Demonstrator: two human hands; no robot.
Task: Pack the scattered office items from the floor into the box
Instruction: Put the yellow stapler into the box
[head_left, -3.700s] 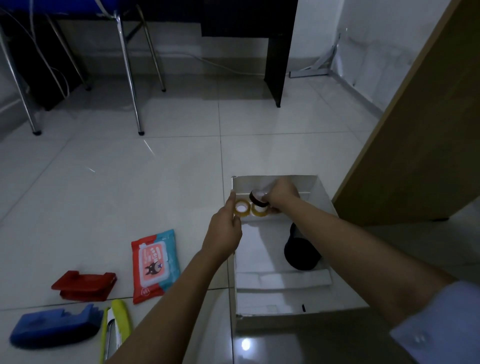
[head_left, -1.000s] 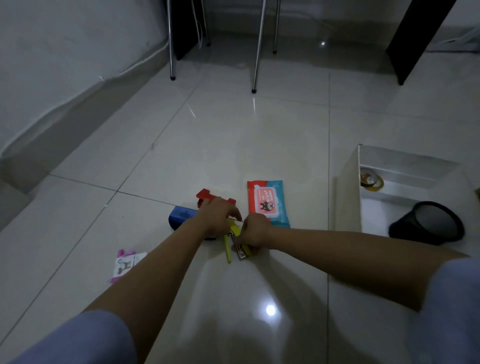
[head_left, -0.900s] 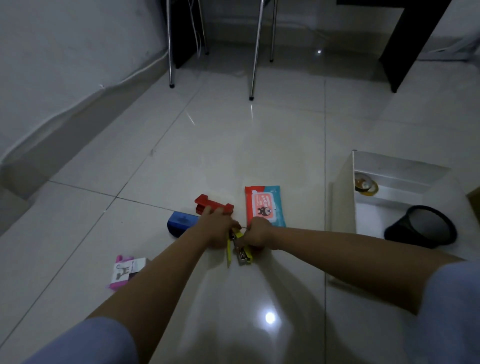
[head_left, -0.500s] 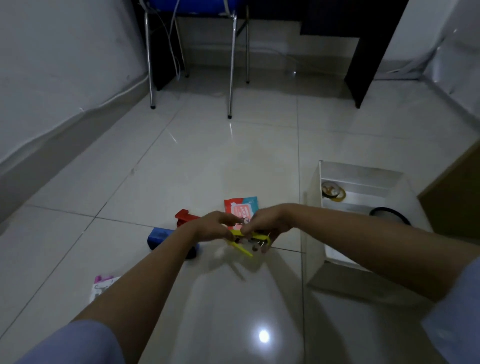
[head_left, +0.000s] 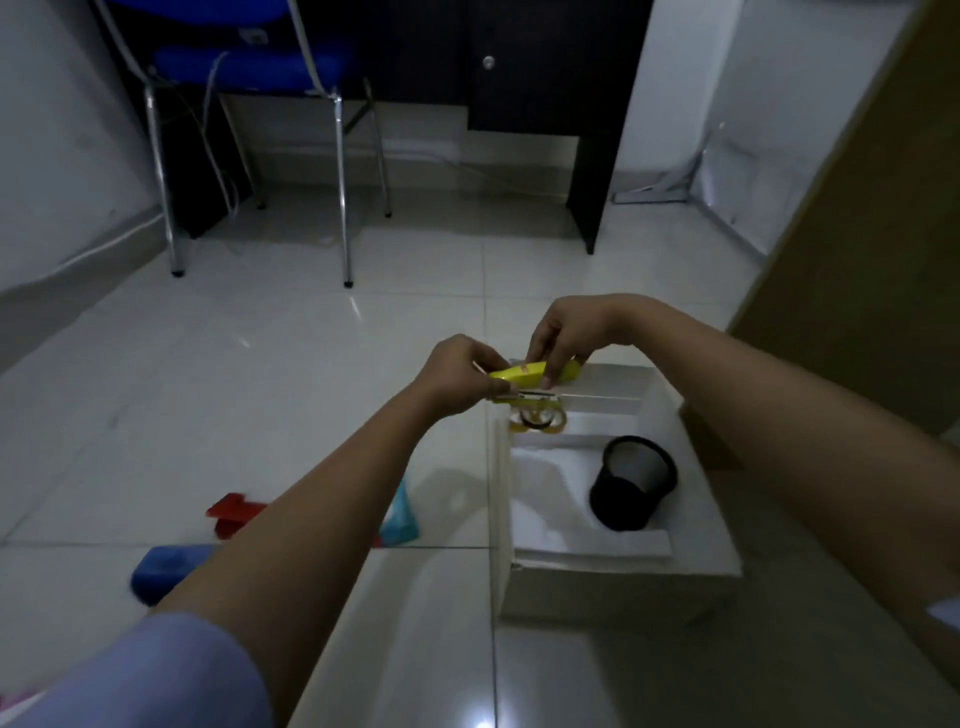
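Over the box, at its 11 o'clock corner | left hand and right hand both pinch the yellow stapler | done: tape rolls, black cup inside | not yet packed, on floor at box's 9 o'clock: red thing, blue thing, wipes pack

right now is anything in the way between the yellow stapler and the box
Nothing visible blocks it. The left hand and right hand hold the yellow stapler over the far left corner of the open box. The tape rolls lie just beneath it; the black mesh cup lies further right.
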